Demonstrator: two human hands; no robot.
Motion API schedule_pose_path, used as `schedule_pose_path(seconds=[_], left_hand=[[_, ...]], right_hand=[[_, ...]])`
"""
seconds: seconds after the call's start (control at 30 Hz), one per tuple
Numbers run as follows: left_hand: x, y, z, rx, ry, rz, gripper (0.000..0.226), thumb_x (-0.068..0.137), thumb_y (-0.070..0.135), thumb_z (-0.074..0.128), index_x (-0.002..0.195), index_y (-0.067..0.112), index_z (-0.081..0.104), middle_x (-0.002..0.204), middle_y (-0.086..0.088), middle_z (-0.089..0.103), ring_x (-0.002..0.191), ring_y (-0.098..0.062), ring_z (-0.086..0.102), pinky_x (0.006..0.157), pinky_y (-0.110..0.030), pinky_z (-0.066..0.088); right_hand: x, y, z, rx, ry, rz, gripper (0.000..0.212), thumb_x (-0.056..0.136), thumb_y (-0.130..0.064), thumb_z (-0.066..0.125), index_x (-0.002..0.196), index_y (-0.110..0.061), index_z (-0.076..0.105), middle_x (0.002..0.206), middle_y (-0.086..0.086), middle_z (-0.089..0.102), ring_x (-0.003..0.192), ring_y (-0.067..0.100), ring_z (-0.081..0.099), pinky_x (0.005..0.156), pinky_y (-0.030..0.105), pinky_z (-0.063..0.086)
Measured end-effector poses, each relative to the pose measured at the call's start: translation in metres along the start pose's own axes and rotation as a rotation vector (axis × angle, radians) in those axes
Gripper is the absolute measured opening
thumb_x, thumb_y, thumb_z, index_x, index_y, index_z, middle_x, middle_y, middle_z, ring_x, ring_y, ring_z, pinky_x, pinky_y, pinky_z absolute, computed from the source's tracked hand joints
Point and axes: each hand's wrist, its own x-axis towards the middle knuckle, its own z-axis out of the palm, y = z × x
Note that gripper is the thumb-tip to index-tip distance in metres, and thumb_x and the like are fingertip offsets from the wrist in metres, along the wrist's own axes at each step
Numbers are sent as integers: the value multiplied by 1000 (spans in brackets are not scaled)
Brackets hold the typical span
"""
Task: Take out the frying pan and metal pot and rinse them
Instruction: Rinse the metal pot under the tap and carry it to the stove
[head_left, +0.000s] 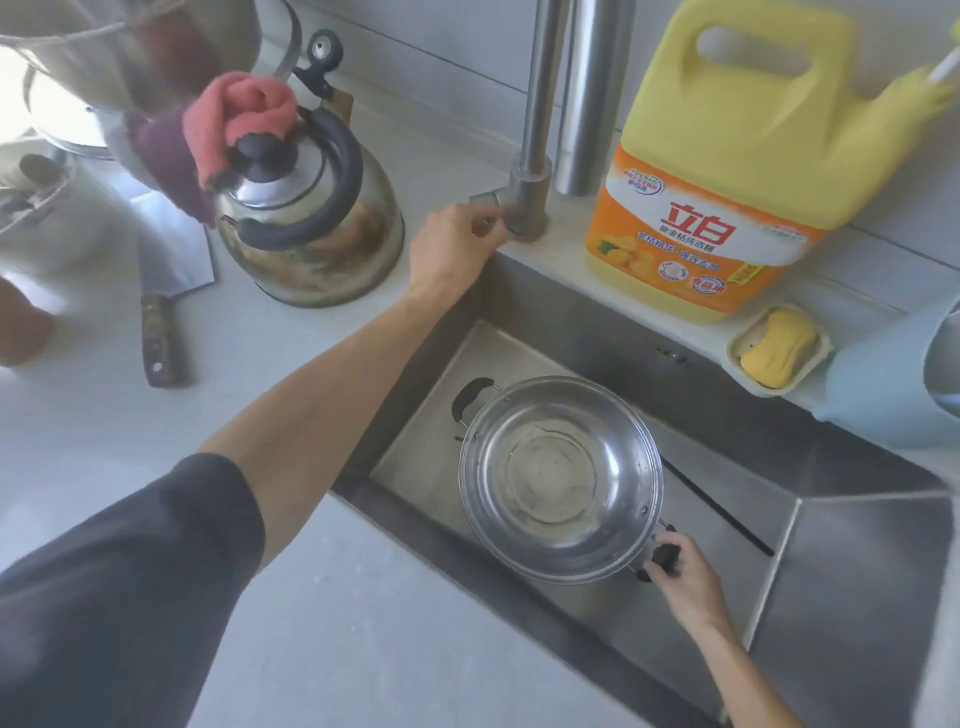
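A shiny metal pot (561, 478) with two black side handles sits inside the steel sink (857, 571), with a little water in its bottom. My right hand (680, 566) grips the pot's near black handle. My left hand (452, 249) reaches across the counter and is closed on the lever at the base of the steel faucet (535, 130). No water stream is visible. No frying pan is in view.
A stained kettle (311, 223) with a pink cloth (239, 124) on it stands left of the faucet. A cleaver (166, 291) lies on the counter. A yellow detergent jug (727, 156), a soap dish (779, 348) and a pale blue container (893, 379) line the sink's back and right edge.
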Motion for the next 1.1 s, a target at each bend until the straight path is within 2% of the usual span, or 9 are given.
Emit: schedule_pose_path(seconds=[0.13,0.23,0.33,0.43,0.63,0.73,0.83,0.97,1.1], left_hand=[[-19,-14,12,-226,72,-115,27,94,39,44,115,38,60,91,9,68,61,-10,62,68,-28,50],[-52,-31,25,-155,83,-89,28,96,39,41,122,36,49,94,12,64,76,-13,62,71,-29,45],[-94,-71,42,202,-231,34,27,94,37,45,120,32,51,116,5,59,99,-19,61,81,-36,47],[-104,-111,59,423,-599,-49,30,93,27,49,122,27,54,133,-6,48,114,-28,55,87,-41,45],[-92,-119,69,232,-825,-56,26,91,21,54,115,25,63,105,2,61,100,-18,58,81,-19,36],[-90,-104,56,227,-829,12,27,93,17,51,117,24,62,89,2,59,84,-16,53,73,-16,33],[-84,-91,35,235,-802,51,27,91,23,52,116,31,61,92,0,67,85,-19,61,81,-27,46],[-85,-87,4,206,-816,-6,24,85,24,55,101,38,66,83,1,72,82,-15,65,80,-28,49],[-100,-95,-5,223,-1022,-123,16,86,19,57,95,30,64,73,5,71,74,-9,65,76,-21,44]], right_hand=[[-2,0,0,1,-2,-9,28,81,-2,65,102,-19,57,89,3,64,85,24,63,75,30,42],[-4,2,0,43,11,-4,27,81,1,64,99,-18,57,89,6,65,77,16,67,73,29,45],[-3,5,0,95,-4,13,24,81,4,62,92,-17,58,85,9,67,61,3,69,64,16,45],[2,6,-1,97,-7,10,23,81,2,64,91,-18,58,86,8,68,59,0,68,58,7,42],[8,10,1,91,17,-12,23,84,2,60,89,-20,56,87,-4,62,56,-11,60,56,1,39],[9,16,-2,135,-6,-4,22,87,2,57,90,-20,57,92,0,64,67,1,63,64,3,44],[9,18,-12,208,-93,-4,26,90,-5,57,92,-31,61,103,8,66,87,18,65,85,30,53],[1,-1,-39,282,-207,-14,24,92,-4,54,113,-12,63,102,13,67,81,22,62,68,20,57],[-2,-42,-74,231,-145,-136,27,91,-4,55,99,-27,66,98,9,67,79,16,60,63,12,52]])
